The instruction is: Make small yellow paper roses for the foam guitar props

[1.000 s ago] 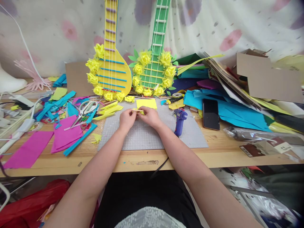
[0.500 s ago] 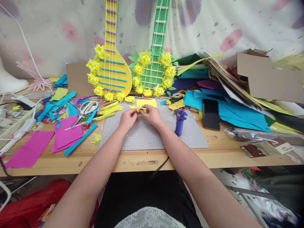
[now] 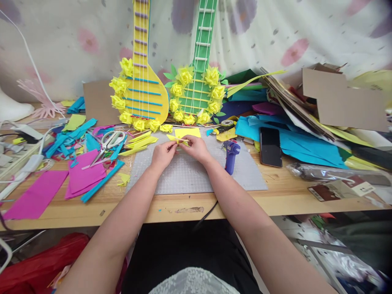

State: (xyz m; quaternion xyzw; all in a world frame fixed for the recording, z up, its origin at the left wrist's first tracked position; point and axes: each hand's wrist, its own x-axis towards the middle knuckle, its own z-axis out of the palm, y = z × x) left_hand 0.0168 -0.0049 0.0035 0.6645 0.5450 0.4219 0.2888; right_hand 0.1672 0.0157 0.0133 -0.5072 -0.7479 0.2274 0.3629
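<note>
My left hand (image 3: pixel 163 155) is closed in a pinch on a small piece of yellow crepe paper (image 3: pixel 173 138) above the grey cutting mat (image 3: pixel 180 179). My right hand (image 3: pixel 197 149) is closed around a thin pale stick (image 3: pixel 183 140), its fingertips meeting the left ones at the paper. The fingers partly hide how paper and stick touch. Just behind the hands lies a flat yellow sheet (image 3: pixel 188 132). Cut yellow strips (image 3: pixel 139 143) lie to the left, and a purple glue gun (image 3: pixel 231 156) rests on the mat to the right.
Behind stand a yellow paper instrument (image 3: pixel 153 96) and a green one (image 3: pixel 199 92), both trimmed with yellow paper flowers. Scissors (image 3: pixel 112 141), pink sheets (image 3: pixel 87 171) and blue scraps lie left. A phone (image 3: pixel 270 147), blue paper (image 3: pixel 312 147) and cardboard (image 3: pixel 339 98) are on the right.
The yellow paper between my fingers has turned slightly, and more of it shows above my left fingertips. Both hands stay in nearly the same place; the view has shifted a little.
</note>
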